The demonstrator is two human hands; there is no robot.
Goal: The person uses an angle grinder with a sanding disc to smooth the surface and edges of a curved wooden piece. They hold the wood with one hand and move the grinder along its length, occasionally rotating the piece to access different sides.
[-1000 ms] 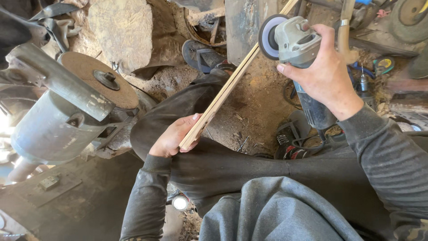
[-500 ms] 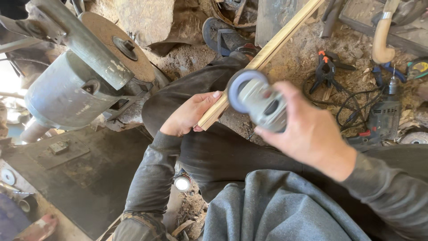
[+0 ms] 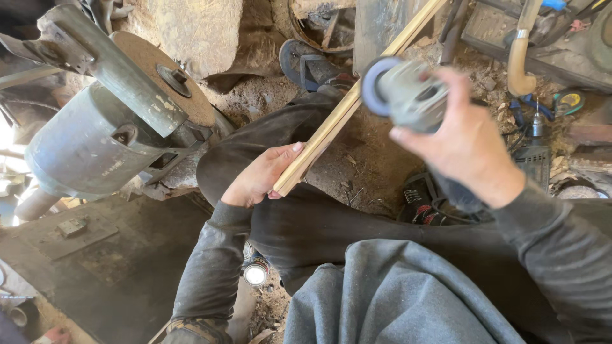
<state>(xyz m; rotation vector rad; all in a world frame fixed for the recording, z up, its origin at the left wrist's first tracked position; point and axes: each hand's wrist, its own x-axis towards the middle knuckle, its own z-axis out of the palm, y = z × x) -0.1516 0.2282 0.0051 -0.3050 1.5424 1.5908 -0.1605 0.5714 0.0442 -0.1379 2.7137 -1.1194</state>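
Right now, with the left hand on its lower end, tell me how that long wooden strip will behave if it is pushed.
The wooden strip looks thin and long, so it would probably flex a little. Its flat faces suggest it will not roll. Only the left hand holds its near end, so it may pivot sideways under the angle grinder in the right hand.

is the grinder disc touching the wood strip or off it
Cannot tell: the angle grinder in the right hand has its disc overlapping the wooden strip; contact is blurred.

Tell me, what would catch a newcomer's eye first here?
Probably the grey handheld angle grinder, gripped by the right hand at upper centre. Beside it, the left hand steadies a long pale wooden strip against the knee. At left stands a big grey metal disc-sanding machine.
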